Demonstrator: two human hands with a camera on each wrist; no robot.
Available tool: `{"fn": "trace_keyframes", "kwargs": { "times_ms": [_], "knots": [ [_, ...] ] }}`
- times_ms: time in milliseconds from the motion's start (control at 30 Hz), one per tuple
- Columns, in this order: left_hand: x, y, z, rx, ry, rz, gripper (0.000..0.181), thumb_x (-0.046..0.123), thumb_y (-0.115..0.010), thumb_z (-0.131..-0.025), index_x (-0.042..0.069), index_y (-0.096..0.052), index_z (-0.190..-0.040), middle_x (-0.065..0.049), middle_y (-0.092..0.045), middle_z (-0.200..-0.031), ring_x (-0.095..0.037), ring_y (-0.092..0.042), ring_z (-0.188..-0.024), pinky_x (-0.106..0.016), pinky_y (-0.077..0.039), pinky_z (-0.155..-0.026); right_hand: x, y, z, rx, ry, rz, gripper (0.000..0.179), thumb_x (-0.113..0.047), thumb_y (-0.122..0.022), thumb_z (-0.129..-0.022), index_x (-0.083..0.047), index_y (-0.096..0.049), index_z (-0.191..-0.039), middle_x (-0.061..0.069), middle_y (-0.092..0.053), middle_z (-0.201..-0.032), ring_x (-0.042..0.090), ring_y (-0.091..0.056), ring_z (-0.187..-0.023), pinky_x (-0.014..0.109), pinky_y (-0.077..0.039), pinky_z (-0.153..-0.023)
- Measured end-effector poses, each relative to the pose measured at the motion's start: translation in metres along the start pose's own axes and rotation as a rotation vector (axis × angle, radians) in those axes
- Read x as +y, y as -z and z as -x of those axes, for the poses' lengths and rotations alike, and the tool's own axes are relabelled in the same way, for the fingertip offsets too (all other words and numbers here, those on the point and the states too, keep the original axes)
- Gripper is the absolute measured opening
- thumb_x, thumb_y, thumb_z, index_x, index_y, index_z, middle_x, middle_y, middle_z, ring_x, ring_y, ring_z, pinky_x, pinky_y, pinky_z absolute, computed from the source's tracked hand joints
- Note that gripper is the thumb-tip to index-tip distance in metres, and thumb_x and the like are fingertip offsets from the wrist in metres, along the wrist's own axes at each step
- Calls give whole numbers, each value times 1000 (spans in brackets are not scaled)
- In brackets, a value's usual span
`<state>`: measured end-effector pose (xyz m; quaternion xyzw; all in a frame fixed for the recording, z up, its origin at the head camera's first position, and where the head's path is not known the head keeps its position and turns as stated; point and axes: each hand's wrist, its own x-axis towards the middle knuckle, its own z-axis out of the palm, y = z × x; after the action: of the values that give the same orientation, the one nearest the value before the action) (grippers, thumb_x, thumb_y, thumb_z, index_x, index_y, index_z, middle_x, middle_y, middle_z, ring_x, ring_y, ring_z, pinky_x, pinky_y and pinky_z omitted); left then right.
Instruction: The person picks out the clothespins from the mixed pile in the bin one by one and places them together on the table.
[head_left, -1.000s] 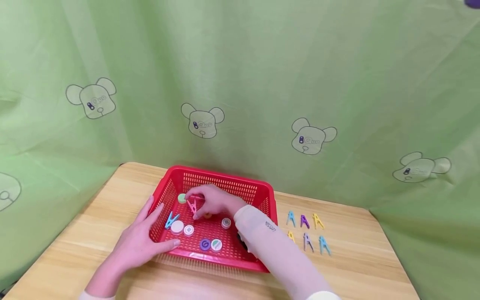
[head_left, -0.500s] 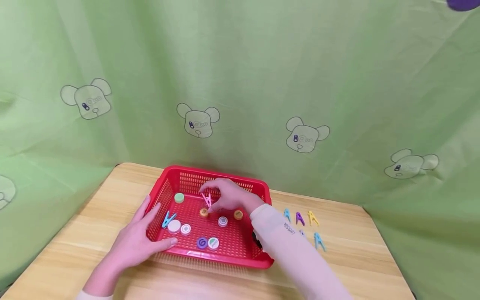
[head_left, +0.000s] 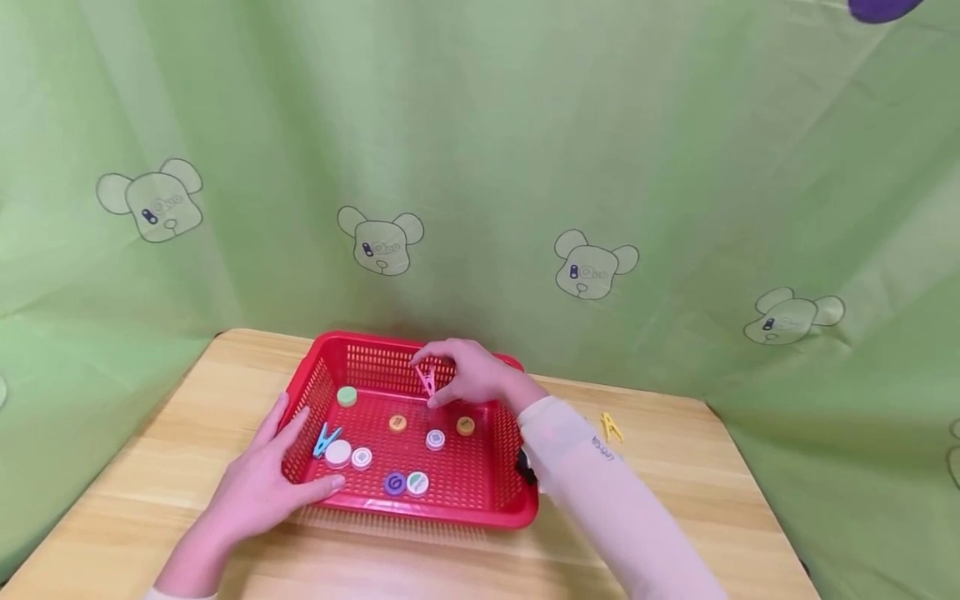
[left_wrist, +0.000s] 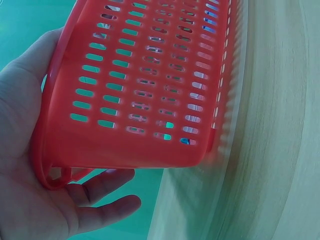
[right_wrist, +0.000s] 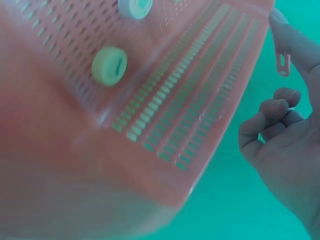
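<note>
My right hand (head_left: 476,375) pinches a pink clothespin (head_left: 427,382) between thumb and fingers, above the back part of a red plastic basket (head_left: 375,338). In the right wrist view, part of that clothespin (right_wrist: 283,65) shows below a fingertip. My left hand (head_left: 251,483) rests at the basket's front left corner, fingers spread along the left side and thumb over the front rim. In the left wrist view, fingers (left_wrist: 110,210) lie near the corner. Inside the basket are a blue clothespin (head_left: 326,441), a green cap (head_left: 347,396), a large white cap (head_left: 338,454) and several other round caps.
A yellow clothespin (head_left: 611,427) lies on the wooden table (head_left: 697,492), right of the basket. My right sleeve (head_left: 600,483) covers part of that side. A green curtain (head_left: 465,167) with printed bear heads hangs behind the table.
My right hand has lifted the pink clothespin from the basket's middle towards its back right, uncovering orange caps. My left hand stays at the corner. The head view has swung slightly right.
</note>
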<state>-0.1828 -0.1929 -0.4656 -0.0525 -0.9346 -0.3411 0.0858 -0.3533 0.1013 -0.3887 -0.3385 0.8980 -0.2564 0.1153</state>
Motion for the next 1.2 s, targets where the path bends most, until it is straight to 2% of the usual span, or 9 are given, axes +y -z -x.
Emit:
{"fn": "trace_keyframes", "kwargs": {
  "times_ms": [200,467,633,900,967,1100,1200],
  "knots": [
    [3,2,1,-5,2,4,115,70,-76,-73,2,-33,-155,-15,-7,-166,-53,-38,-132,-69,-43,-91,8,10,14,17,-37,9,61,-21,-90,-77,-30,-64,-131,-6,-60,-127,16,-51,-117,39,-44,-98],
    [2,4,1,-2,-8,-7,116,72,-75,-72,2,-33,-155,-15,-7,-166,-54,-38,-132,-70,-42,-91,25,25,34,62,-11,24,61,-19,-91,-74,-24,-65,-129,-5,-64,-117,19,-55,-109,41,-45,-95],
    [1,3,1,-5,-15,-13,116,72,-75,-72,1,-33,-155,-16,-7,-165,-55,-38,-132,-70,-41,-91,36,29,51,71,-22,-1,61,-17,-91,-75,-20,-65,-130,0,-64,-116,24,-57,-108,44,-48,-93],
    [2,1,1,-27,3,-13,117,74,-73,-72,2,-32,-156,-17,-5,-165,-53,-33,-135,-70,-42,-91,57,28,80,89,-85,-83,60,-14,-88,-77,-18,-63,-131,3,-63,-107,25,-60,-97,40,-53,-82],
    [3,1,1,-32,7,-9,117,74,-73,-72,3,-31,-156,-17,-5,-165,-52,-33,-136,-70,-43,-90,61,27,87,103,-103,-119,60,-15,-89,-76,-18,-64,-131,2,-62,-109,25,-59,-100,42,-52,-86],
    [4,2,1,-37,14,-8,118,74,-73,-72,4,-31,-156,-16,-5,-165,-52,-32,-136,-70,-43,-90,69,23,100,127,-137,-194,61,-18,-89,-76,-20,-64,-131,4,-59,-126,30,-52,-123,52,-41,-103],
    [4,2,1,-34,14,-9,117,74,-73,-72,3,-32,-156,-17,-5,-165,-52,-32,-136,-70,-43,-90,75,20,107,138,-146,-197,60,-20,-89,-75,-24,-64,-130,5,-54,-138,35,-44,-134,55,-35,-108]
  ]
}}
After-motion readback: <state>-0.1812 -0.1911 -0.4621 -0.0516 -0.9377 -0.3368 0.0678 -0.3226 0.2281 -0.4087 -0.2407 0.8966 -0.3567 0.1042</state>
